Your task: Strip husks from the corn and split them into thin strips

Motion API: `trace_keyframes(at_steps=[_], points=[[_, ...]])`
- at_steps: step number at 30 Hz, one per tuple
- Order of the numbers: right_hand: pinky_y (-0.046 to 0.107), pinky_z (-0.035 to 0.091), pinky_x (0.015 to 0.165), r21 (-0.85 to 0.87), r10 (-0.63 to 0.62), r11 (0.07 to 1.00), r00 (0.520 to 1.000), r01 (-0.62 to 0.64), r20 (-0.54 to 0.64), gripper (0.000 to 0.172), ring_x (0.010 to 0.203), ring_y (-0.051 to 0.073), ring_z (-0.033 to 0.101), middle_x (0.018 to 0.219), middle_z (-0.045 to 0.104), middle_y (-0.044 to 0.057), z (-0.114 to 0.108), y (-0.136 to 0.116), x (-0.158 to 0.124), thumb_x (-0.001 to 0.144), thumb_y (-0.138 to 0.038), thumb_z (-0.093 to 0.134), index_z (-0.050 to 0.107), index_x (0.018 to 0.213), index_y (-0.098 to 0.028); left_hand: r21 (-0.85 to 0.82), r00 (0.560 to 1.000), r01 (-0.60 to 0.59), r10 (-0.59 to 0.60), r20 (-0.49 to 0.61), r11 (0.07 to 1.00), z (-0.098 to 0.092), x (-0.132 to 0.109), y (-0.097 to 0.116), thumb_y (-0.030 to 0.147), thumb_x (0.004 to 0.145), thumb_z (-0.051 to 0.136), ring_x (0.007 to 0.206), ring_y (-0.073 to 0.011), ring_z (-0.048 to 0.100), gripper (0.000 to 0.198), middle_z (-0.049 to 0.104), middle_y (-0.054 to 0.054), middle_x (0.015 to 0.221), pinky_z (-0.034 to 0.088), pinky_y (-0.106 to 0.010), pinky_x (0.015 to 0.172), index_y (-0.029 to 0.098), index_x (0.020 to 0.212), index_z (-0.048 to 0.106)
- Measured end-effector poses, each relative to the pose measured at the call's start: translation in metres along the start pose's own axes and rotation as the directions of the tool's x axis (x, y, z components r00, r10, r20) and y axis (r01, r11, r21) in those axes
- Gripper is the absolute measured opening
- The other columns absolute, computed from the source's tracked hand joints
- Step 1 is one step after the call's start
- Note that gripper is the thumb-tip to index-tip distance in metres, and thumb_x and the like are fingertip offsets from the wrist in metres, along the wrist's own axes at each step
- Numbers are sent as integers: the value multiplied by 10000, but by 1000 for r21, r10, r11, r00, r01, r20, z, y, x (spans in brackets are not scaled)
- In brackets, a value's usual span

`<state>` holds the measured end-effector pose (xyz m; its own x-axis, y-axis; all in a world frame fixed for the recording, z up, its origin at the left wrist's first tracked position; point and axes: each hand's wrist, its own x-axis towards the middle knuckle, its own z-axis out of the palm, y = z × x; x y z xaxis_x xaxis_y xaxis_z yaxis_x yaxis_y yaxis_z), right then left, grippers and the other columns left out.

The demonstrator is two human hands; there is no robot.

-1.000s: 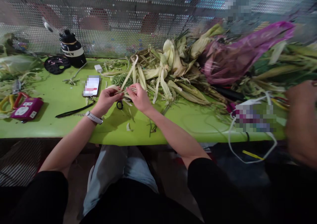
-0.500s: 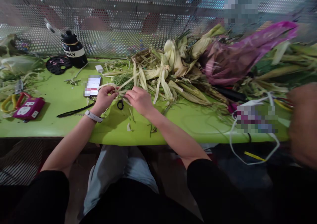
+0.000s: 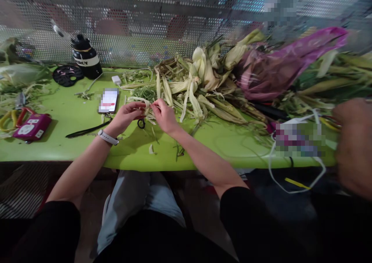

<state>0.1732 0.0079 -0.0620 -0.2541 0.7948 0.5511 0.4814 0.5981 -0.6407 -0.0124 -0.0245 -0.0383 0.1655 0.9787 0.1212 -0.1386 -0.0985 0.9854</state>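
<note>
Together, left hand [image 3: 126, 115] and right hand [image 3: 165, 116] pinch a pale husk strip [image 3: 138, 99] between fingers [image 3: 136, 106] (phone [image 3: 109, 100] nearby).

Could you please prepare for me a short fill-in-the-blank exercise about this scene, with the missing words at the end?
1. With a pale strip at their fingertips, the left hand and right hand are above a ____ table.
2. The person wears a watch on the ____ wrist.
3. The black bottle has a ____ band around it.
4. In the picture, the bag is further to the ____ than the phone.

Missing words: green; left; white; right.
</note>
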Motion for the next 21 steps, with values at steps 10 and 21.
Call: trace_keyframes(at_steps=[10,21], points=[[297,418,678,192,57,980,997,-45,-56,471,671,144,555,765,617,5,0,-10,-2,965,-687,417,510,902,-230,-79,982,182,-186,-40,980,7,-3,3,319,786,820,806,-119,673,263,685,-30,896,614,-319,828,147,969,740],[304,428,685,187,56,981,996,-42,-70,494,705,161,590,797,659,27,3,-6,-1,948,-704,426,541,895,-227,-119,996,81,-84,-15,990,8,-2,-1,312,781,833,827,-117,706,258,733,-26,899,593,-286,852,160,961,730]])
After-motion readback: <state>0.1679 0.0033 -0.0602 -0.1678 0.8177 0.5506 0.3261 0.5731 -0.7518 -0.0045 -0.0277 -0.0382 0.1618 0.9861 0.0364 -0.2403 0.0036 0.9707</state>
